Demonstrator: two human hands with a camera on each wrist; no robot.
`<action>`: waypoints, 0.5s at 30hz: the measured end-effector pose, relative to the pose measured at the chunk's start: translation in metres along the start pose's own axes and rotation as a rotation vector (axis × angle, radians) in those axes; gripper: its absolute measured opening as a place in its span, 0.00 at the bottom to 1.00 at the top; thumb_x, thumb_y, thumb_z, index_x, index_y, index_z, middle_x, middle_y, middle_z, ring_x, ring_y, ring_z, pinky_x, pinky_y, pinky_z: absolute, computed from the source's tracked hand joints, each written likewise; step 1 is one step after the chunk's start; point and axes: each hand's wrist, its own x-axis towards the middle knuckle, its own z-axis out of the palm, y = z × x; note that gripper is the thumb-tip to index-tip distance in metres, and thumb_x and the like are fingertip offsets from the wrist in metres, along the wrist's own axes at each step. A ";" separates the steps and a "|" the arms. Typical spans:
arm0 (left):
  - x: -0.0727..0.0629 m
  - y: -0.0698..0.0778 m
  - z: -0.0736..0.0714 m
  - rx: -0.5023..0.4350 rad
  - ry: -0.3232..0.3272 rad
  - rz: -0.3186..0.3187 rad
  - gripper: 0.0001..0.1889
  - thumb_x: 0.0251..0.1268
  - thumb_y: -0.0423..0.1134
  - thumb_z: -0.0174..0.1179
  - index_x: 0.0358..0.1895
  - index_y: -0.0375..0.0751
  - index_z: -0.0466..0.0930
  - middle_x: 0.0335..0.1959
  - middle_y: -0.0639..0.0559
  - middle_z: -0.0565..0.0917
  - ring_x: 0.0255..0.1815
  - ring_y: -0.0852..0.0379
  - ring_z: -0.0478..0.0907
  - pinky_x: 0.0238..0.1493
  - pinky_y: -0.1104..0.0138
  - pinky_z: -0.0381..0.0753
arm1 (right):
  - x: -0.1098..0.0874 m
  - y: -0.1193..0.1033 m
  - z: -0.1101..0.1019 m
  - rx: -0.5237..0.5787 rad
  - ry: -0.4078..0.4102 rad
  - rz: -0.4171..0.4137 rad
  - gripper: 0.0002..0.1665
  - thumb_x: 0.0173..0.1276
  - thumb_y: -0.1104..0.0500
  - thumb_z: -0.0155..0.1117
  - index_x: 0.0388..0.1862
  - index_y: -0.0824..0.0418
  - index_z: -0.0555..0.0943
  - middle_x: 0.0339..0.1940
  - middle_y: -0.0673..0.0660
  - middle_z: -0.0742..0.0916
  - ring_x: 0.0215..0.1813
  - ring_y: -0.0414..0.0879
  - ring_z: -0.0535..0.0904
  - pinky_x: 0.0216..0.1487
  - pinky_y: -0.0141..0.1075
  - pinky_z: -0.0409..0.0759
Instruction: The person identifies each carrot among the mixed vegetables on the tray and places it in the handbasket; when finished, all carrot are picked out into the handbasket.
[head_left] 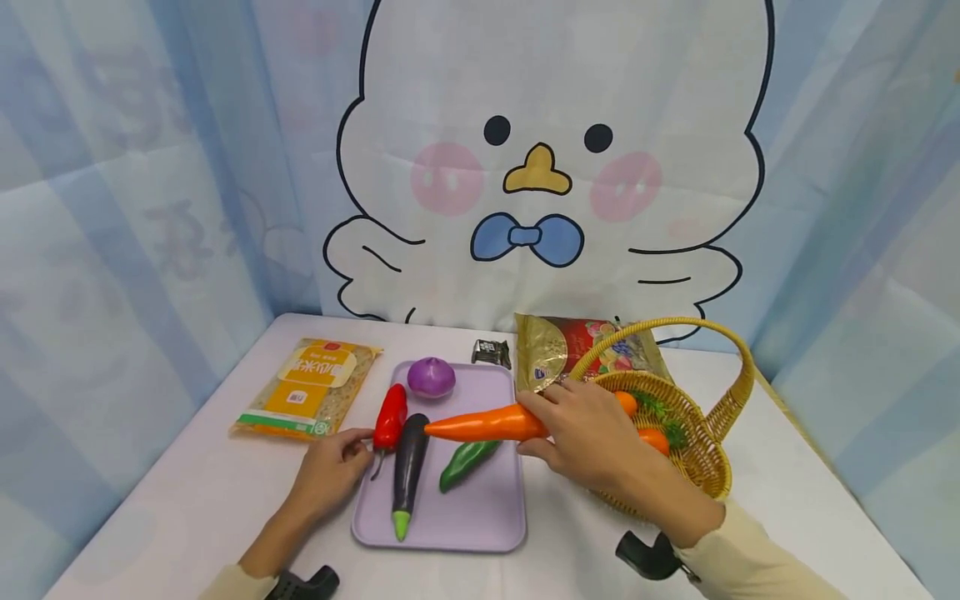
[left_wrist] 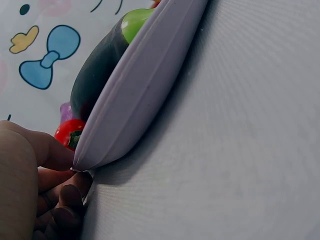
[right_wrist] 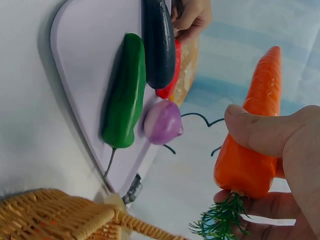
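My right hand (head_left: 588, 429) grips an orange carrot (head_left: 480, 425) by its thick end, above the right side of a light purple tray (head_left: 487, 533). Green leaves (right_wrist: 220, 217) hang from the carrot in the right wrist view. With thumb and finger, my left hand (head_left: 330, 471) pinches the tray's left rim, seen close up in the left wrist view. On the tray lie a red chili pepper (head_left: 391, 417), a dark eggplant (head_left: 409, 467), a purple onion (head_left: 431, 377) and a green pepper (head_left: 467, 463), partly hidden under the carrot in the head view.
A yellow wicker basket (head_left: 712, 442) with a tall handle stands right of the tray, holding more carrots (head_left: 654, 440). Behind it lies a gold and red packet (head_left: 543, 350). A small dark wrapped packet (head_left: 491, 352) sits behind the tray, and a yellow grain bag (head_left: 311, 387) lies left.
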 end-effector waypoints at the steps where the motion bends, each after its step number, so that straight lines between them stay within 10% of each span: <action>1: 0.000 0.000 0.000 0.001 -0.002 -0.001 0.20 0.66 0.34 0.59 0.60 0.36 0.82 0.29 0.50 0.78 0.30 0.54 0.72 0.29 0.69 0.73 | -0.002 0.001 -0.001 0.017 -0.007 0.012 0.34 0.59 0.37 0.74 0.60 0.51 0.82 0.41 0.51 0.86 0.40 0.47 0.77 0.43 0.42 0.76; 15: 0.001 0.000 0.000 0.001 0.000 -0.019 0.20 0.66 0.35 0.59 0.60 0.37 0.82 0.30 0.50 0.78 0.31 0.54 0.72 0.30 0.69 0.74 | -0.025 0.031 -0.013 0.134 -0.098 0.158 0.34 0.57 0.45 0.78 0.62 0.53 0.83 0.39 0.50 0.85 0.38 0.45 0.76 0.40 0.41 0.76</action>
